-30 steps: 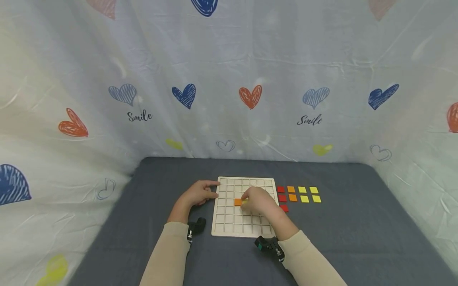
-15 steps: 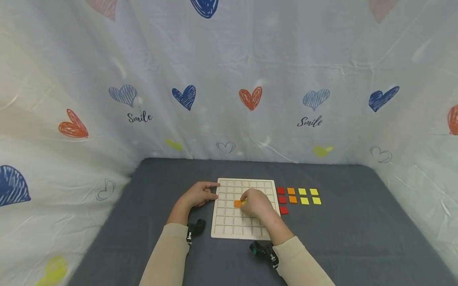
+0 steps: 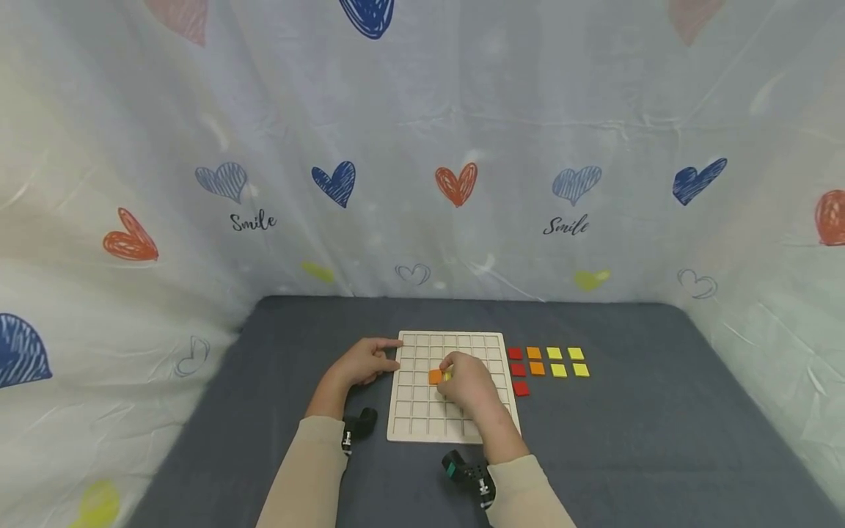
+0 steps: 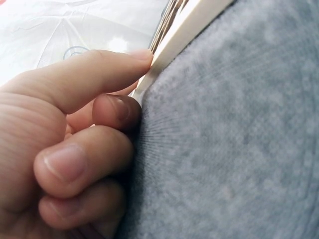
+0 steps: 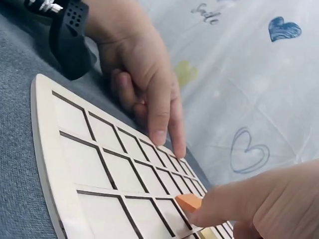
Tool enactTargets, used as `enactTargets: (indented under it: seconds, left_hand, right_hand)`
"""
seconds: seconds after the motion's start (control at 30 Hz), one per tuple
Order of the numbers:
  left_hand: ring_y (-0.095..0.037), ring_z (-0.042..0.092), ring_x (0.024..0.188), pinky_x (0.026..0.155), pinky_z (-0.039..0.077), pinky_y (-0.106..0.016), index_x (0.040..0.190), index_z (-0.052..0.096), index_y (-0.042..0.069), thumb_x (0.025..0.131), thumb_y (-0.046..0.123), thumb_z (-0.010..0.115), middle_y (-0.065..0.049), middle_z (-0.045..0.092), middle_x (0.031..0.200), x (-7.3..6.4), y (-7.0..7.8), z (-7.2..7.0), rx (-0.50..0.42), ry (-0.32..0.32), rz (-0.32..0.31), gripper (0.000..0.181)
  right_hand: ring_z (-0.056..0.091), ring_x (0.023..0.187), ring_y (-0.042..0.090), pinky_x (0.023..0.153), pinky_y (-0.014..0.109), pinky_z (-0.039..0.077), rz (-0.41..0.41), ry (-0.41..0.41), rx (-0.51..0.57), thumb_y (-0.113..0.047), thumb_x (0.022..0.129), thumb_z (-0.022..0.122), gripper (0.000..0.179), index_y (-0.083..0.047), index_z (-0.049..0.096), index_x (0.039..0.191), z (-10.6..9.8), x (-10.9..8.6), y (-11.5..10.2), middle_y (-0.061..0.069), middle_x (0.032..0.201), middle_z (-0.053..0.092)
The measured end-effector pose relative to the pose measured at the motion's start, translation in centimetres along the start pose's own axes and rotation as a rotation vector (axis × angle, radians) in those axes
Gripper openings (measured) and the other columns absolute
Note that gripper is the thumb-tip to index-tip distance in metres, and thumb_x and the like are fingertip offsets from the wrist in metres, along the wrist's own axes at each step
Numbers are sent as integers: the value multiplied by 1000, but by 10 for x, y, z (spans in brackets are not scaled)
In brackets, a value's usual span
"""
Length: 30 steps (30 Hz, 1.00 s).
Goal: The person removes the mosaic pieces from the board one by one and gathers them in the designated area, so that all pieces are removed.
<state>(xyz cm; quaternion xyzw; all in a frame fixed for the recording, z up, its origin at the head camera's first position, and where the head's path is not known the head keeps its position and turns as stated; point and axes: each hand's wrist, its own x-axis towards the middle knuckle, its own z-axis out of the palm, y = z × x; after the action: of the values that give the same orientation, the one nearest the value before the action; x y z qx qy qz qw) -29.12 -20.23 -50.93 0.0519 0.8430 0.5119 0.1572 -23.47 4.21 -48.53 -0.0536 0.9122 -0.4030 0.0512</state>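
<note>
A pale wooden grid board (image 3: 412, 429) lies on the dark cloth. My left hand (image 3: 363, 361) is at its left side, with index finger and thumb stretched out to the edge. In the left wrist view, an outstretched finger (image 4: 114, 72) touches the board's edge while other fingers curl below. Over the middle cells, my right hand (image 3: 470, 385) pinches a yellow square tile (image 3: 447, 375) between thumb and index finger, its far part hidden by the hand. Just left of it is an orange tile (image 3: 435, 377), which looks tilted in the right wrist view, a fingertip against it.
Right of the board lie a column of red tiles (image 3: 518, 369), two orange tiles (image 3: 537, 368) and several yellow tiles (image 3: 558, 370). A white curtain (image 3: 502, 95) printed with hearts hangs behind the table (image 3: 660, 425). Black wrist cameras (image 3: 455, 466) sit near the board's front edge.
My right forearm has swung left and the hand has shifted slightly left, bringing the yellow tile against the orange one. My left hand stays at the board's edge. The head view has shifted slightly.
</note>
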Motion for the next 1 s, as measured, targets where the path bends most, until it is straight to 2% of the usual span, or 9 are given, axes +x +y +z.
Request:
enactTargets:
  seconds: [0.2,0.37,0.43,0.57,0.7,1.0]
  left_hand:
    - [-12,33,40,42,32,-29,140,66,16,88,14,81,1,45,55,1,2,1,5,7,8,54]
    - [-12,33,39,41,31,-29,140,66,15,88,13,82,2,45,55,1,2,1,13,13,9,54]
    - [-12,33,40,42,31,-29,141,65,15,88,14,82,2,45,55,1,2,1,10,8,7,55]
    - [-12,32,39,42,32,-30,142,64,14,89,14,81,1,45,55,0,1,0,8,-7,15,55]
    - [-12,33,39,42,32,-30,142,64,15,90,15,81,1,46,55,0,0,0,9,-15,20,55]
    - [-12,32,39,42,31,-30,142,64,16,90,14,80,1,46,55,0,-1,1,6,-5,23,54]
  right_hand:
    - [48,55,19,52,33,39,-6,-22,-19,-3,77,77,28,-9,70,103,-7,0,-1,4,69,59]
    - [49,60,19,56,34,41,-26,-40,-12,-10,80,81,26,-11,70,103,-16,-3,-3,6,78,58]
    - [46,60,18,57,34,40,-36,-54,30,-12,80,81,26,-12,70,104,-21,-4,-3,5,82,54]
    - [31,52,15,52,31,32,-62,-100,181,-9,83,78,26,-10,69,107,-34,-6,-2,2,73,43]
    - [22,51,14,51,30,28,-97,-138,304,-6,85,73,25,-6,67,109,-50,-9,1,-2,67,33]
    - [18,54,15,52,30,27,-137,-138,371,-6,90,72,27,-3,62,115,-81,-10,23,-3,67,27]
